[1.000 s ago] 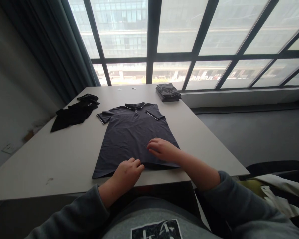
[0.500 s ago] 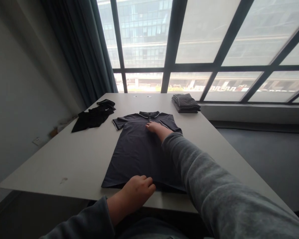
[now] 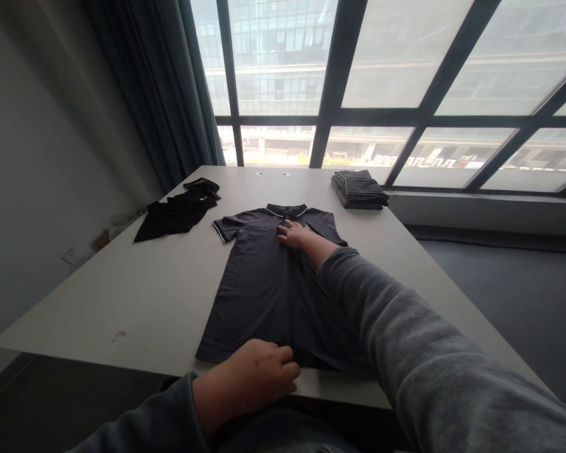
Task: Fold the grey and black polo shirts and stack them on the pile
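Note:
A dark grey polo shirt point(image 3: 259, 283) with white-edged collar and cuffs lies front up on the table, collar away from me. At its bottom hem, my left hand point(image 3: 252, 377) is closed with curled fingers gripping the edge of the cloth. A vertical crease runs from there up the middle of the shirt. Farther off, my right hand point(image 3: 296, 235) rests on the chest just below the buttons, fingers apart. The right forearm hides part of the shirt's right side and sleeve.
The white table point(image 3: 160, 296) reaches toward large windows. Crumpled black clothing point(image 3: 174, 214) lies at its left edge. A folded stack of clothes point(image 3: 358, 189), striped piece on top, stands at the far right. A dark curtain point(image 3: 165, 94) hangs on the left.
My right hand's fingers have spread apart on the chest. My left hand has come slightly nearer me at the hem, and a crease now shows up the shirt's middle. The view has shifted a little.

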Tool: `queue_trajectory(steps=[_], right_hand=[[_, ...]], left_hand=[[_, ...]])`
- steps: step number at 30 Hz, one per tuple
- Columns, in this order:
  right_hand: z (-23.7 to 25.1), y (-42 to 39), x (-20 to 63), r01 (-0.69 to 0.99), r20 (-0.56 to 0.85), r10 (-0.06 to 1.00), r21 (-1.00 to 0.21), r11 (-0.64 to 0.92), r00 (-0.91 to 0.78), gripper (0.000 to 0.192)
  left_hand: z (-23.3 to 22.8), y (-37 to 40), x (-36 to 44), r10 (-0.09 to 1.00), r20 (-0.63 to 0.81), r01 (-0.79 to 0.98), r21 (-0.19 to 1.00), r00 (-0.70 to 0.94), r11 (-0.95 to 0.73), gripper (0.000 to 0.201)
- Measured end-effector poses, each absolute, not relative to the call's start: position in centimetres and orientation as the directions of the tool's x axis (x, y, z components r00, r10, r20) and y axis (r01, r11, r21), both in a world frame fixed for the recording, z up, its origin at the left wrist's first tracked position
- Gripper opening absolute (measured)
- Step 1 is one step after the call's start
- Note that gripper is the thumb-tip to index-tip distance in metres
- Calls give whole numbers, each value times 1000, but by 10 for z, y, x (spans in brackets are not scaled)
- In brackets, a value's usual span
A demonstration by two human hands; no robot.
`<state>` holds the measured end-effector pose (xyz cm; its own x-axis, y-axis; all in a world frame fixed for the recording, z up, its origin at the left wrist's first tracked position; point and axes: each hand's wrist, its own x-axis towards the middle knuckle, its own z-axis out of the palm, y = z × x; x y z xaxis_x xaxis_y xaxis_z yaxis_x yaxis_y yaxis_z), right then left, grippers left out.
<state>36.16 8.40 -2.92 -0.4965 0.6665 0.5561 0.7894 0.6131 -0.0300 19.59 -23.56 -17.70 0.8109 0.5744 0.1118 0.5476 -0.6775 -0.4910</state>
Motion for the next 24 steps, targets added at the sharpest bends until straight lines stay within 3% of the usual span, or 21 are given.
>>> queue_trajectory(steps=[3, 8, 11, 13, 17, 24], right_hand=[[-52, 65, 361, 804, 622, 670, -105, 585, -405, 70], [-120, 21, 403, 806, 668, 646, -116, 580, -369, 72], [-166, 0, 445, 817, 628, 682, -125, 563, -375, 75], [-192, -9, 472, 819, 616, 692, -127, 560, -377, 75], [-218, -19, 503, 815, 620, 679, -106, 569, -393, 74], [-214, -24, 504, 812, 610, 678, -96, 576, -409, 73]], left_hand=[[-154, -222, 186, 588, 262, 640, -418, 765, -645, 18], [-119, -172, 147, 661, 544, 856, -312, 517, -413, 31], [-130, -146, 116, 698, 508, 860, -371, 505, -351, 57], [-142, -138, 97, 739, 460, 858, -397, 492, -325, 63], [-156, -140, 74, 747, 443, 851, -423, 495, -312, 64], [-156, -144, 73, 739, 470, 854, -438, 483, -280, 62]])
